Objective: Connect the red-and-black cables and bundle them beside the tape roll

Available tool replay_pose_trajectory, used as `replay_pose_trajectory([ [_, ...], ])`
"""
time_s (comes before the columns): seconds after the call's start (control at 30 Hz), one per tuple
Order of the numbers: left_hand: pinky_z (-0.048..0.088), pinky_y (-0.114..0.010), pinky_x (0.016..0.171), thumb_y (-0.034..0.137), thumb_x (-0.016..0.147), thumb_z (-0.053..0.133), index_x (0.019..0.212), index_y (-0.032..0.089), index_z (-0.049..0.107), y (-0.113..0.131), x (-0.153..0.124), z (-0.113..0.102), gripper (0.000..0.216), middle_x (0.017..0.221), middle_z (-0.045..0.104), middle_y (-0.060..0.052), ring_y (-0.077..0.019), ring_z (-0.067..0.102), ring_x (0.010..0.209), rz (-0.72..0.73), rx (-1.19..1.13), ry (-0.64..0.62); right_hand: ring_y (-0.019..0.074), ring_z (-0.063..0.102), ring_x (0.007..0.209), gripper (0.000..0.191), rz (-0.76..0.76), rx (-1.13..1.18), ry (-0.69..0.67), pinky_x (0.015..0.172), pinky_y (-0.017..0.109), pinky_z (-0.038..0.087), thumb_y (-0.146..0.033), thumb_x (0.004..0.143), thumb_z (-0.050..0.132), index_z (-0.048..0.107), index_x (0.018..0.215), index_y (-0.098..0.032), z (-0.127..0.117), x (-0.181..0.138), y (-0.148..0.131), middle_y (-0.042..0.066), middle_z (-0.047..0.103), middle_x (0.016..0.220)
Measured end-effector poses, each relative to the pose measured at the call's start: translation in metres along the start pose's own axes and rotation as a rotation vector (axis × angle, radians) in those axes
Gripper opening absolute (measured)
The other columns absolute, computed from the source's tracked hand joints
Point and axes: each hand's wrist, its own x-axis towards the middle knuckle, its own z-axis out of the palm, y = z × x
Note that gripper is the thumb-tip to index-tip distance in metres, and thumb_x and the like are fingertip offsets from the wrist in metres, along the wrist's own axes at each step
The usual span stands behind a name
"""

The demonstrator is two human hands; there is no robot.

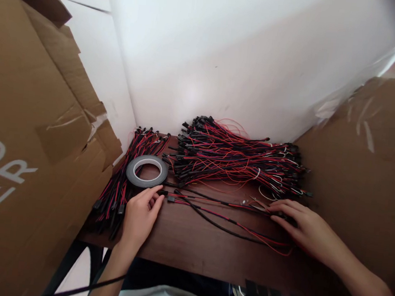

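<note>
The upper cable (pixel 226 204) runs lengthwise between the hands, its connector in the left hand's (pixel 160 194) narrow grip, its far end by the right hand (pixel 273 212), whose hold I cannot tell. Outward of either grip stand left cardboard (pixel 56 125) and right cardboard (pixel 367 155), contents unseen.

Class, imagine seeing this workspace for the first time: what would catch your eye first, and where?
The big heap of red and black wires in front of the white wall probably draws the eye first. Left of it, a grey tape roll overlaps a smaller wire bundle. Nearer the viewer, the left hand and right hand are at loose cables on the brown table.
</note>
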Motion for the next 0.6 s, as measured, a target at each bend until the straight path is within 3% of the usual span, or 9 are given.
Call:
replay_pose_trajectory([
  [0.17,0.045,-0.025,0.065,0.025,0.090,0.057,0.111,0.016,0.068,0.000,0.001,0.001,0.026,0.078,0.066,0.000,-0.0127,0.055,0.062,-0.014,0.010,-0.008,0.0256,0.064,0.103,0.029,0.048,0.038,-0.012,0.094,0.041,0.051,-0.045,0.091,0.054,0.069,0.102,-0.023,-0.003,-0.010,0.010,0.010,0.067,0.112],
  [0.33,0.043,-0.026,0.065,0.023,0.091,0.057,0.115,0.018,0.067,0.002,0.002,0.000,0.027,0.078,0.063,0.001,-0.0130,0.054,0.064,0.009,0.068,-0.056,0.0256,0.066,0.097,0.030,0.041,0.044,0.094,0.089,0.042,0.052,-0.047,0.090,0.054,0.071,0.090,-0.023,-0.006,-0.018,0.014,0.009,0.068,0.107],
  [0.5,0.044,-0.027,0.066,0.022,0.092,0.056,0.111,0.018,0.068,0.004,0.002,0.000,0.022,0.078,0.061,0.000,-0.0131,0.054,0.065,0.077,0.117,-0.085,0.0233,0.069,0.087,0.028,0.026,0.096,0.333,0.083,0.038,0.054,-0.050,0.087,0.058,0.072,0.092,-0.026,-0.027,-0.014,-0.016,0.004,0.072,0.097],
  [0.6,0.047,-0.028,0.072,0.019,0.093,0.056,0.115,0.017,0.066,0.012,-0.001,-0.001,0.024,0.085,0.063,-0.003,-0.0155,0.057,0.075,0.228,0.129,0.019,0.0222,0.070,0.081,0.024,0.151,0.151,0.454,0.083,0.036,0.054,-0.049,0.085,0.061,0.070,0.092,-0.028,-0.041,-0.015,-0.039,0.001,0.073,0.092],
])
